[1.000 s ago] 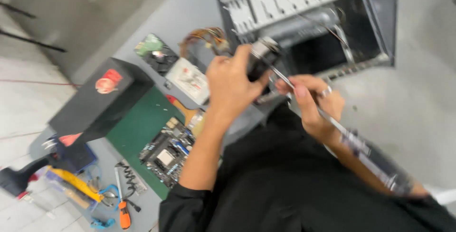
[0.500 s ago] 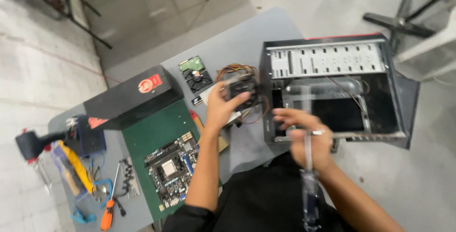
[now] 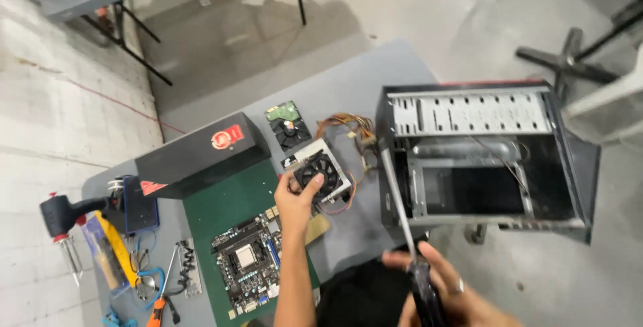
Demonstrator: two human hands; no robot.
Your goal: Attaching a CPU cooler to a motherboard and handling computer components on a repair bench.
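L hand (image 3: 295, 196) grips fan (image 3: 315, 170) on PSU (image 3: 325, 173) – R hand (image 3: 445, 293) clenched round screwdriver (image 3: 402, 213), tip by open case (image 3: 482, 159); mobo (image 3: 248, 263) on mat.

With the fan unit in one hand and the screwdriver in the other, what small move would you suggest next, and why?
Probably set the power supply flat on the table: the left hand grips only its edge, wires trail behind, and the right hand is busy with the screwdriver.

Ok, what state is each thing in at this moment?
Left hand: gripping the fan.
Fan: resting on the power supply unit.
Right hand: holding a long screwdriver, tip up.
Computer case: side open, bays bare.
Motherboard: flat on green mat.
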